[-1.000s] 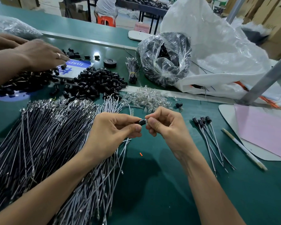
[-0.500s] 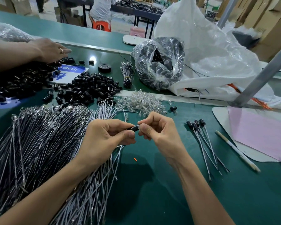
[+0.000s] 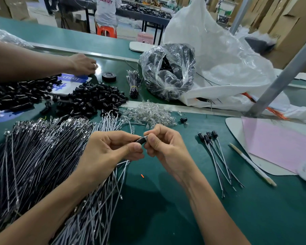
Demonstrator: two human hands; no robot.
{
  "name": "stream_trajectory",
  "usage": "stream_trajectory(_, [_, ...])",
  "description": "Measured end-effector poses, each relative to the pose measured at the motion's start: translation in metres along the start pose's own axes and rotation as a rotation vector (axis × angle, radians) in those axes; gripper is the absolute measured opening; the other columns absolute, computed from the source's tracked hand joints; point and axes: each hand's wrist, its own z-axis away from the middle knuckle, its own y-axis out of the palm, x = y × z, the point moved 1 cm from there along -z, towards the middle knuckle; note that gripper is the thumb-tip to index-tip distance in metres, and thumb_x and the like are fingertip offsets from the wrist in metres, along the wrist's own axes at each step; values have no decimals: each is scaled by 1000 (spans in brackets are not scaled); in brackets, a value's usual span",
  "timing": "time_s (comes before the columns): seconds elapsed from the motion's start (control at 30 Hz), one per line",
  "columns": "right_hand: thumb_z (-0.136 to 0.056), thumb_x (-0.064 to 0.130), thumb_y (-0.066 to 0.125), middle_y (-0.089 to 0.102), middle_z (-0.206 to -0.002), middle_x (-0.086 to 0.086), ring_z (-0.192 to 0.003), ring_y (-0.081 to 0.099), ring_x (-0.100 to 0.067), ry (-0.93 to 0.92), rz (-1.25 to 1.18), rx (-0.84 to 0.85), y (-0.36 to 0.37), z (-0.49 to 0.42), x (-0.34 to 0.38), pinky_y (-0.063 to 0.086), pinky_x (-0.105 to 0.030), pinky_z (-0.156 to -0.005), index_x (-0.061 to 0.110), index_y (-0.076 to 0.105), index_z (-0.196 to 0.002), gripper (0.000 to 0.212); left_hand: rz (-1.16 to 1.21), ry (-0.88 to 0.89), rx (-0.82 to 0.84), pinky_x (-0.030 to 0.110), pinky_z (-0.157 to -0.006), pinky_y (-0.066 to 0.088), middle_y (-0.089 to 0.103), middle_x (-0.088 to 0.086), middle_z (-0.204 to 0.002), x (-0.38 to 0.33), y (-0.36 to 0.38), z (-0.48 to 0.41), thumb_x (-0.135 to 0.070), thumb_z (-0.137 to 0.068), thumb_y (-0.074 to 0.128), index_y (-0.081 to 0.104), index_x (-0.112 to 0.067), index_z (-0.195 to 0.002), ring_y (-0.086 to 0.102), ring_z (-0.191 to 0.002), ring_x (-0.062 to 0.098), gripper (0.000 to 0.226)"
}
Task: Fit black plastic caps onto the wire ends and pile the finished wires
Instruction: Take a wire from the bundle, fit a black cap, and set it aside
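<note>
The green bench top [image 3: 166,213] fills the near view. On its left a large heap of uncapped wires [image 3: 34,165] fans out from the near left edge, with its metal-tipped ends pointing far. Just right of that heap, above the bench, the left hand [image 3: 111,152] and right hand [image 3: 166,149] meet fingertip to fingertip. Both are curled and pinch one black cap [image 3: 141,139] between thumb and forefinger, the left at its left end and the right at its right end. Whether a wire runs from the cap into the left hand cannot be told against the heap behind.

A tiny orange scrap [image 3: 142,176] lies below the hands. To the right, well apart from them, a small pile of finished wires [image 3: 217,156] lies with the capped ends far. Further right lie a white pen [image 3: 251,163] and a pink sheet [image 3: 281,144].

Beyond the hands sits a pile of clear bulbs [image 3: 148,114], with a loose cap [image 3: 183,119] just right of it. Left of the bulbs is a heap of black caps [image 3: 94,99]. Farther still are a roll of black tape [image 3: 109,76], a tied wire bundle [image 3: 133,84], a clear bag of black parts [image 3: 168,71] and a big white sack [image 3: 219,59]. Another person's hand [image 3: 83,65] rests at the far left.
</note>
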Motion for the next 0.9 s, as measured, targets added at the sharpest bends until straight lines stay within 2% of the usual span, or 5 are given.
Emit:
stream_trajectory(0.2, [-84, 14, 61, 64, -59, 1, -52, 50, -9, 27, -52, 13, 1, 1, -3, 40, -17, -51, 23, 70, -68, 20, 2, 10, 11, 24, -62, 59, 76, 12, -78, -2, 2, 1, -8, -67, 72, 80, -20, -82, 74, -67, 27, 21])
stream_trajectory(0.4, [-82, 9, 64, 67, -62, -2, -55, 53, -13, -39, -22, 38, -2, 2, -3, 43, -19, -53, 21, 69, -71, 17, 19, -6, 6, 23, -61, 58, 75, 14, -76, -1, 3, 1, -7, -68, 72, 79, -14, -82, 74, -66, 26, 17])
stream_trajectory(0.63, [-82, 6, 64, 69, -65, -3, -56, 58, -12, -45, -14, 46, -8, 3, -2, 42, -20, -51, 5, 60, -79, 6, 31, -7, 33, 23, -60, 58, 75, 13, -76, -2, 3, 1, -7, -69, 71, 79, -12, -81, 74, -65, 25, 15])
stream_trajectory(0.8, [-82, 10, 66, 67, -64, -5, -56, 55, -13, -29, 33, 35, -8, 4, -1, 40, -21, -51, 11, 63, -76, 6, 24, -29, 35, 22, -59, 57, 75, 11, -74, 0, 4, 0, -11, -68, 71, 80, -17, -77, 73, -63, 23, 14])
stream_trajectory(0.9, [-83, 12, 66, 68, -65, -6, -57, 52, -13, -43, 33, 36, -6, 3, -2, 39, -20, -54, 17, 70, -78, 9, 39, -30, 48, 23, -62, 58, 75, 11, -76, 0, -1, -1, -11, -70, 70, 79, -15, -83, 74, -66, 22, 16])
